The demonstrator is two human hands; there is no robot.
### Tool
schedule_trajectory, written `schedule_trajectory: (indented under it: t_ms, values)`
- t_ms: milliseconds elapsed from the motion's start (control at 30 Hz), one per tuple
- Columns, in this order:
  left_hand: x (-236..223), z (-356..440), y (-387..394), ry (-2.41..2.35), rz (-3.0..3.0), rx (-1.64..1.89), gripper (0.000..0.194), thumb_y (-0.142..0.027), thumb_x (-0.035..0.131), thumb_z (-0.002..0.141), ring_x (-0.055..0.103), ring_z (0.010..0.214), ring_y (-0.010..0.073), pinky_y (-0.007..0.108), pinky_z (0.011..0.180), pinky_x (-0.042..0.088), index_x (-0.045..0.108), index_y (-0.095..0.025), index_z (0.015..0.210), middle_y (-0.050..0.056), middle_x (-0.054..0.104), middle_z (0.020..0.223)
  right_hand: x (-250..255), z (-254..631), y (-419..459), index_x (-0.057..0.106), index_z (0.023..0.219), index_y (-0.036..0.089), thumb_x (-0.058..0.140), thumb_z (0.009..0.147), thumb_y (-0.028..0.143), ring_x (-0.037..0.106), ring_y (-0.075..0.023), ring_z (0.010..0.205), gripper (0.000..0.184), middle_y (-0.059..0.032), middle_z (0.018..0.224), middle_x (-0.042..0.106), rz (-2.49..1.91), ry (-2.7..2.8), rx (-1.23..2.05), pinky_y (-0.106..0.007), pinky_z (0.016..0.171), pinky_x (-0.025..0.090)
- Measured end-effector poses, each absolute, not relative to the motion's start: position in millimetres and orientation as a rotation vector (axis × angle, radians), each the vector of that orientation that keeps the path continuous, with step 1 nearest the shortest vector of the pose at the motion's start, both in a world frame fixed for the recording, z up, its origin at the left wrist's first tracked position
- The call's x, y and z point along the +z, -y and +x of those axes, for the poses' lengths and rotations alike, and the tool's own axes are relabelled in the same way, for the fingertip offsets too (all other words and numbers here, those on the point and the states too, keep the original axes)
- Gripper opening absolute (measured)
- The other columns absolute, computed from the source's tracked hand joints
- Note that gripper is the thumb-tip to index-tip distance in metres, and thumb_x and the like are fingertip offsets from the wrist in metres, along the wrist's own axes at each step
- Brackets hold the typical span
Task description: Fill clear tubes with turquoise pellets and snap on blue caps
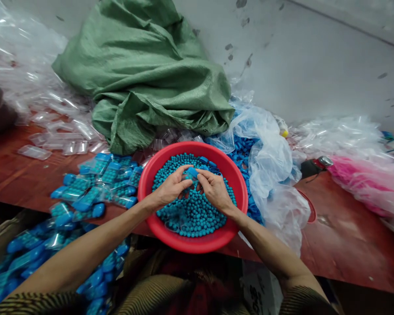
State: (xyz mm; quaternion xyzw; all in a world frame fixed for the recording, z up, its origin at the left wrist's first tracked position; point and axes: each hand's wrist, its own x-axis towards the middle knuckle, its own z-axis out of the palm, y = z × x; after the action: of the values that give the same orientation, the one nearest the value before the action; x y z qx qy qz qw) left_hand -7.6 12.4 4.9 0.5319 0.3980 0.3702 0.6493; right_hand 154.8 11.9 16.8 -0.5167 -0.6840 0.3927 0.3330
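Over a red plastic basin (193, 247) full of round blue beads (200, 210), my two hands meet at a small clear container with a blue cap (192, 172). My left hand (172, 186) is closed around the clear body, which the fingers partly hide. The fingertips of my right hand (213, 186) pinch the blue cap at its side. Both hands are just above the beads. More blue caps (208, 164) lie on the beads at the basin's far right, and a clear container (174, 225) rests among the beads near the front.
Filled blue-capped containers (92, 183) lie left of the basin, with more in a heap (29, 253) below the table edge. Empty clear containers (68, 135) spread behind them. A green sack (157, 74) stands at the back. Blue caps (241, 153) spill from a clear bag (276, 188) on the right.
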Motion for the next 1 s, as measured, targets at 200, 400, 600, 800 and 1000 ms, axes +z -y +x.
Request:
schedule_trajectory:
  t_ms: [200, 400, 600, 800, 1000]
  values:
    - [5.3, -8.9, -12.3, -0.896, 1.183, 0.891, 0.058, -0.034, 0.060, 0.078, 0.052, 0.044, 0.0066, 0.017, 0.035, 0.032, 0.038, -0.016, 0.128, -0.004, 0.053, 0.071, 19.1, 156.3, -10.7, 0.069, 0.101, 0.017, 0.046, 0.089, 0.033, 0.059, -0.0112, 0.057, 0.031, -0.0004, 0.068, 0.064, -1.270, 1.813, 1.001, -0.022, 0.058, 0.045]
    - [8.2, -8.4, -10.9, -0.892, 1.191, 0.917, 0.058, -0.028, 0.059, 0.077, 0.052, 0.043, 0.0064, 0.016, 0.034, 0.033, 0.037, -0.017, 0.129, -0.004, 0.054, 0.071, 22.2, 154.9, -13.3, 0.069, 0.073, 0.016, 0.049, 0.087, 0.037, 0.050, -0.0082, 0.046, 0.032, 0.0021, 0.056, 0.055, -1.300, 1.727, 1.063, -0.019, 0.048, 0.038]
    - [8.4, -8.1, -9.7, -0.876, 1.121, 0.927, 0.047, -0.028, 0.059, 0.076, 0.048, 0.038, 0.0053, 0.016, 0.032, 0.028, 0.043, -0.018, 0.119, -0.006, 0.052, 0.065, 21.2, 162.6, -16.9, 0.071, 0.081, 0.015, 0.048, 0.088, 0.034, 0.039, -0.0069, 0.050, 0.031, 0.0030, 0.058, 0.050, -1.160, 1.954, 0.973, -0.019, 0.051, 0.033]
    - [10.1, -5.5, -7.0, -0.942, 1.089, 0.958, 0.036, -0.024, 0.057, 0.075, 0.043, 0.036, 0.0040, 0.015, 0.035, 0.034, 0.044, -0.019, 0.108, -0.010, 0.047, 0.057, 21.3, 167.5, -29.6, 0.070, 0.073, 0.012, 0.047, 0.087, 0.030, 0.039, -0.0078, 0.052, 0.032, 0.0015, 0.055, 0.047, -1.008, 2.150, 0.909, -0.021, 0.053, 0.032]
    - [13.0, -5.9, -8.0, -0.945, 1.138, 0.937, 0.044, -0.028, 0.057, 0.076, 0.049, 0.038, 0.0056, 0.016, 0.032, 0.030, 0.040, -0.020, 0.117, -0.006, 0.054, 0.068, 19.6, 171.5, -40.2, 0.072, 0.089, 0.012, 0.048, 0.086, 0.035, 0.038, -0.0074, 0.050, 0.033, 0.0018, 0.059, 0.051, -0.994, 2.065, 1.118, -0.020, 0.050, 0.032]
